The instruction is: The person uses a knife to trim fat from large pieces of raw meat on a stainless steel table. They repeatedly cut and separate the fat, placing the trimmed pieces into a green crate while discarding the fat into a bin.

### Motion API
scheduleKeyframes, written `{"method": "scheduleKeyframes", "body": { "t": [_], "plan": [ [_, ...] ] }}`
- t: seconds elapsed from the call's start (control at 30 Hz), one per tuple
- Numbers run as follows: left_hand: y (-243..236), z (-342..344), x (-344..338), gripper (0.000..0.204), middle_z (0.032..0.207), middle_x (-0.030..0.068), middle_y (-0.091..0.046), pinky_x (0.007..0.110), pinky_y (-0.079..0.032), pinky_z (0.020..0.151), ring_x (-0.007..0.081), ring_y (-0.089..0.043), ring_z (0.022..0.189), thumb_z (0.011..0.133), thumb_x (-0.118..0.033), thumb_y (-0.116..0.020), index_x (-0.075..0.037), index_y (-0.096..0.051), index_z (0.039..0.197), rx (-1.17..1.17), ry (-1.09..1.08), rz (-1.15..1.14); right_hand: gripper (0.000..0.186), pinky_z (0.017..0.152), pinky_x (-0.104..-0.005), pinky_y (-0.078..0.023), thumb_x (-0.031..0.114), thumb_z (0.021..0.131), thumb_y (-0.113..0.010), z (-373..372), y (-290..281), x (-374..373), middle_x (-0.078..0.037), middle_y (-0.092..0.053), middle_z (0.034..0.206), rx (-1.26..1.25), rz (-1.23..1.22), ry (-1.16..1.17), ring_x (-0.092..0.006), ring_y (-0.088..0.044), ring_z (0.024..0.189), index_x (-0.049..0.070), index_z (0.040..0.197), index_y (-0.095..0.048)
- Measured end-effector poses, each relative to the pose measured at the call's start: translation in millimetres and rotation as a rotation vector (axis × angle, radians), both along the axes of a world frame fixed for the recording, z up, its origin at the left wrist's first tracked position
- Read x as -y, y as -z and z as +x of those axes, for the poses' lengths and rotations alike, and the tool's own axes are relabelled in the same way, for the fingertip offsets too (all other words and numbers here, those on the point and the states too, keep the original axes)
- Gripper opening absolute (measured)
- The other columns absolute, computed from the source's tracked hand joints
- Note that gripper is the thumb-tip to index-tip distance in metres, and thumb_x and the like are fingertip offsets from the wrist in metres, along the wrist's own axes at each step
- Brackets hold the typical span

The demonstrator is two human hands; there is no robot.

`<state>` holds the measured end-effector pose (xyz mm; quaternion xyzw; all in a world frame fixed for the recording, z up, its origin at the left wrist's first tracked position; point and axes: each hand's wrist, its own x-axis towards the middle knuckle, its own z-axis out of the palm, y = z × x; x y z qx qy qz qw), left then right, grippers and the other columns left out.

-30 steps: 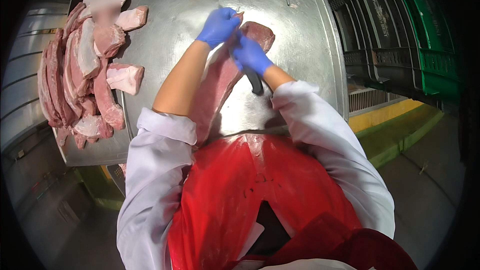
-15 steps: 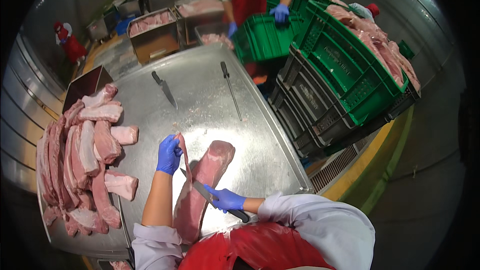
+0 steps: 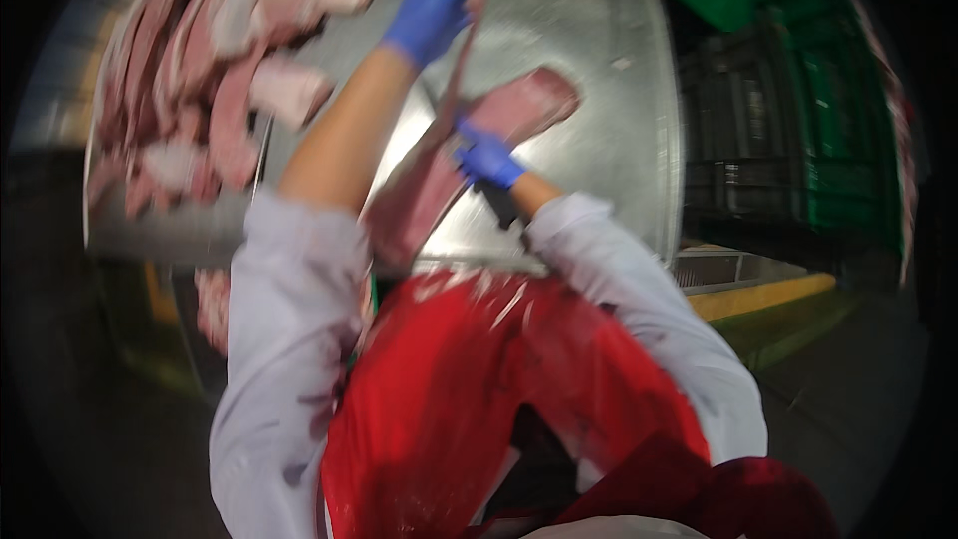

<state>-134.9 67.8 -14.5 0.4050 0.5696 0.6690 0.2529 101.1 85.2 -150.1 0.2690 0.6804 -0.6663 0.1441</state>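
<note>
A long pink pork loin (image 3: 524, 108) lies slantwise on the steel table (image 3: 599, 185) in front of me. My left hand (image 3: 429, 22), in a blue glove, is closed on the upper end of a thin strip of meat (image 3: 463, 70) and holds it stretched up above the loin. The strip's lower end reaches down to the loin's surface. My right hand (image 3: 487, 157), also gloved in blue, grips a knife (image 3: 497, 206) by its black handle, low over the loin. Motion blur and the hand mostly hide the blade.
Several cut pork pieces (image 3: 170, 70) are piled at the table's left. Along the right side stand black crates (image 3: 738, 120) and green crates (image 3: 843, 90). A blurred sharpening steel (image 3: 615, 15) lies near the top right of the table. More meat (image 3: 213, 307) shows below the table's near left edge.
The view has tipped down toward my apron, so the table sits higher in the picture. My left hand has pulled the strip farther up and away from my right hand.
</note>
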Motion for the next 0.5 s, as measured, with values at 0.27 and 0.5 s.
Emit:
{"method": "scheduleKeyframes", "body": {
  "t": [0.27, 0.5],
  "plan": [
    [-64, 19, 12, 0.015, 0.067, -0.0038, -0.048, 0.022, -0.033, 0.049, 0.0069, -0.042, 0.055, 0.096, -0.013, -0.056, -0.014, -0.057, 0.081, 0.568, 0.039, 0.099, 0.073, 0.056, -0.0299, -0.056, 0.007, 0.094, -0.050, 18, -43, 11, -0.010, -0.067, 0.073, -0.120, 0.200, -0.174, -0.0158, -0.064, 0.055, 0.017, 0.159, -0.022],
    [-113, 33, 64, 0.014, 0.065, -0.0065, -0.046, 0.020, -0.034, 0.047, 0.0049, -0.041, 0.053, 0.098, -0.014, -0.056, -0.016, -0.057, 0.084, 0.554, -0.105, 0.244, 0.066, 0.060, -0.0311, -0.056, 0.012, 0.095, -0.050, 87, -97, 35, -0.012, -0.067, 0.074, -0.017, 0.082, -0.360, -0.0183, -0.067, 0.061, 0.013, 0.157, -0.029]
  ]
}}
